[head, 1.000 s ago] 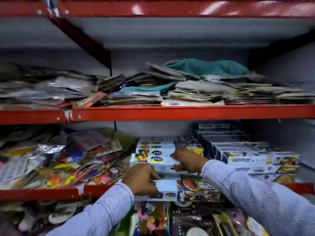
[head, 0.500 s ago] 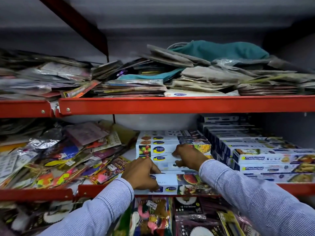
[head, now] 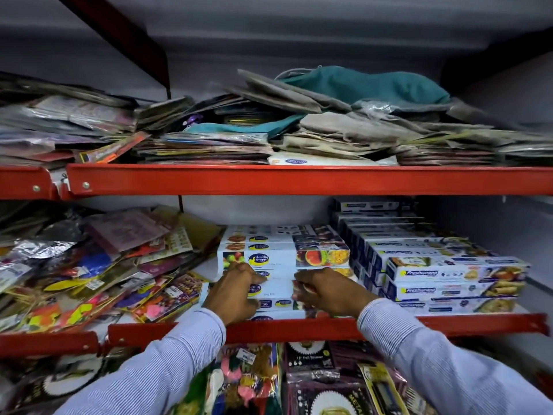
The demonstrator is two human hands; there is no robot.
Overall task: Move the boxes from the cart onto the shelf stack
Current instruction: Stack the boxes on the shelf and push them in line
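1. My left hand [head: 236, 290], at 7 o'clock, presses curled fingers on the front box [head: 275, 304].
2. Right hand [head: 324, 290] grips its 3 o'clock end.
3. The box lies on the shelf [head: 449, 323] edge, long axis 9-to-3.
4. Uneven pushing could skew it, toppling the stack [head: 284, 250].

view: head, the only one, so no shared part | position: at the person's head, close before the red shelf [head: 299, 179] | facing: forward, slightly down into the middle shelf bay | nearness: close, sleeves enter from the bottom edge | lens: wide-angle, shelf edges bow toward the corners
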